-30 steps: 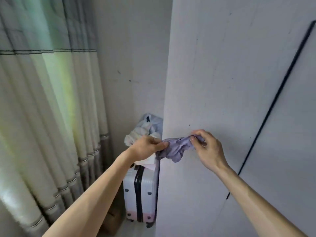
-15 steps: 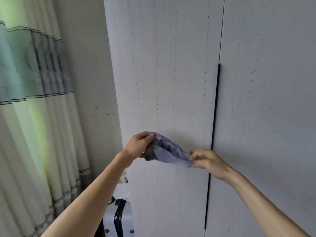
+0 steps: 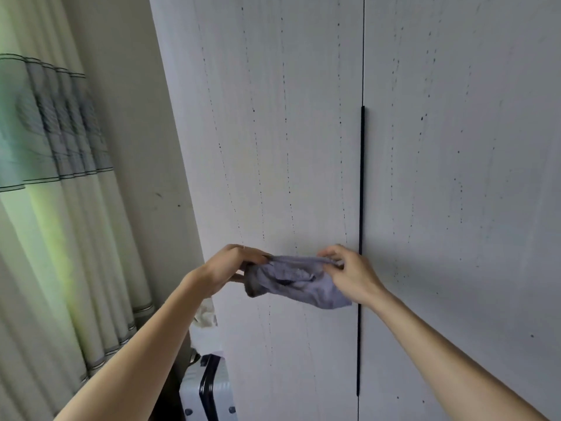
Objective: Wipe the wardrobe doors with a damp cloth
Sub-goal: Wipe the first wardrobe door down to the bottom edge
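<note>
A crumpled lavender-grey fabric cloth [image 3: 294,282] is held up between both grips in front of the pale grey wardrobe doors. Its left end is pinched by the left grip [image 3: 233,265], with the fingers curled over the upper edge and the thumb underneath. Its right end is grasped by the right grip [image 3: 349,275], whose fingers are bent over the upper hem. The top edge is drawn fairly straight between the two grips. The rest is bunched and sags below them, and the lowest corner hangs under the right grip. Whether the cloth touches the door behind it cannot be told.

Behind both grips a flat left wardrobe door [image 3: 273,147] is seen, marked with vertical rows of dark specks. A similarly speckled right wardrobe door [image 3: 455,177] lies to the right of the right grip. A thin black vertical handle strip [image 3: 362,192] is set along the seam between the doors. It passes just behind the right grip and extends well above and below it.

To the left of the left grip an off-white wall [image 3: 130,117] is seen. Farther left is a cream pleated curtain [image 3: 60,223] with grey bands. Well below the left grip, beside the left forearm, a white hard-shell suitcase [image 3: 194,387] with a black band is stood upright. A crumpled white bundle [image 3: 206,316] is seen above it.
</note>
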`<state>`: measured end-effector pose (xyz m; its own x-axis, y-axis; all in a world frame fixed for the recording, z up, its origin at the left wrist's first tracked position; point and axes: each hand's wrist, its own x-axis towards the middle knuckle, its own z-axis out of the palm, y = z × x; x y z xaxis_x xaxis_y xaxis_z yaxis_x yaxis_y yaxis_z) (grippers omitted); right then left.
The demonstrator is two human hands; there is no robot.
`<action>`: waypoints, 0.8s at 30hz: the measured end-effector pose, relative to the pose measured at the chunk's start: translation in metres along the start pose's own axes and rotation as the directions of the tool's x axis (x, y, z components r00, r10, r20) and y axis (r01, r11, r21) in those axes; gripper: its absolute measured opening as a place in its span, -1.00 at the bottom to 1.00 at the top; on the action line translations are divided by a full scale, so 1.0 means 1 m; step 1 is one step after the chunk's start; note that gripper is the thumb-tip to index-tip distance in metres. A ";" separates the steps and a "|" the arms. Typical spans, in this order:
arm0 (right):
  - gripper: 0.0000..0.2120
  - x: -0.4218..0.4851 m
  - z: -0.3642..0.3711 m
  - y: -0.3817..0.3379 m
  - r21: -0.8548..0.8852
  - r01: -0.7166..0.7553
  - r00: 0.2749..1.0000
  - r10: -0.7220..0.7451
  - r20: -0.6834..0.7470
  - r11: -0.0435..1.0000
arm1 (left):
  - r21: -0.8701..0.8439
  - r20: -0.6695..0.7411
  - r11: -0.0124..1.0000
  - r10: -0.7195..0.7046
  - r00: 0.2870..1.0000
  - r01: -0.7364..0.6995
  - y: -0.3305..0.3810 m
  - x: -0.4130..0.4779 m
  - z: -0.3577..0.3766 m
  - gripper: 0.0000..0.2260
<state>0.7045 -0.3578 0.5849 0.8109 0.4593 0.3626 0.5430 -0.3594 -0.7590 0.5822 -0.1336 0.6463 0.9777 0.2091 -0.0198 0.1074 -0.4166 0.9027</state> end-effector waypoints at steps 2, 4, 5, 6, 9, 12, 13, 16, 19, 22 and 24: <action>-0.81 0.006 -0.001 -0.007 -0.040 0.019 0.998 -0.022 -0.063 0.999 | 0.034 -0.046 0.999 0.001 0.999 0.000 -0.006 -0.001 -0.008 -0.83; -0.78 0.013 0.000 -0.015 -0.066 0.014 0.992 -0.022 -0.122 0.998 | 0.066 -0.088 0.998 0.020 0.996 -0.014 -0.011 -0.001 -0.015 -0.84; -0.77 0.016 0.002 -0.018 -0.080 0.008 0.991 -0.018 -0.132 0.997 | 0.072 -0.105 0.997 0.045 0.993 -0.037 -0.014 -0.001 -0.018 -0.83; -0.73 0.017 0.007 -0.021 -0.102 0.002 0.992 -0.016 -0.128 0.995 | 0.051 -0.123 0.996 0.075 0.990 -0.069 -0.017 0.001 -0.021 -0.83; -0.53 0.018 0.021 -0.031 -0.237 -0.041 0.995 0.017 -0.102 0.971 | -0.103 -0.244 0.982 0.129 0.961 -0.158 -0.027 0.004 -0.025 -0.84; -0.42 0.019 0.028 -0.036 -0.212 -0.177 0.982 0.159 -0.098 0.961 | -0.080 -0.384 0.978 0.150 0.911 -0.195 -0.039 0.008 -0.025 -0.83; -0.48 0.019 0.028 -0.037 -0.094 -0.217 0.976 0.213 -0.052 0.972 | -0.063 -0.383 0.983 0.138 0.913 -0.175 -0.045 0.010 -0.025 -0.82; -0.60 0.014 0.034 -0.034 0.272 -0.333 0.934 0.277 0.224 0.903 | 0.057 -0.261 0.997 0.060 0.964 -0.047 -0.063 0.015 -0.029 -0.78; -0.47 0.007 0.045 -0.018 0.323 -0.447 0.854 0.291 0.431 0.834 | 0.269 -0.204 0.960 -0.021 0.979 0.077 -0.076 0.016 -0.027 -0.61; -0.43 -0.002 0.064 0.006 0.259 -0.513 0.825 0.387 0.411 0.819 | 0.347 -0.223 0.915 -0.133 0.966 0.206 -0.096 0.014 -0.024 -0.50; -0.48 -0.011 0.078 0.018 0.271 -0.533 0.828 0.427 0.364 0.801 | 0.289 -0.215 0.924 -0.191 0.958 0.249 -0.121 0.018 -0.022 -0.47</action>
<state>0.6883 -0.3064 0.5252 0.8238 0.5221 -0.2208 -0.0562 -0.3123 -0.9483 0.5831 -0.0602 0.5459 0.8772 0.4699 -0.0986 0.3947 -0.5890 0.7052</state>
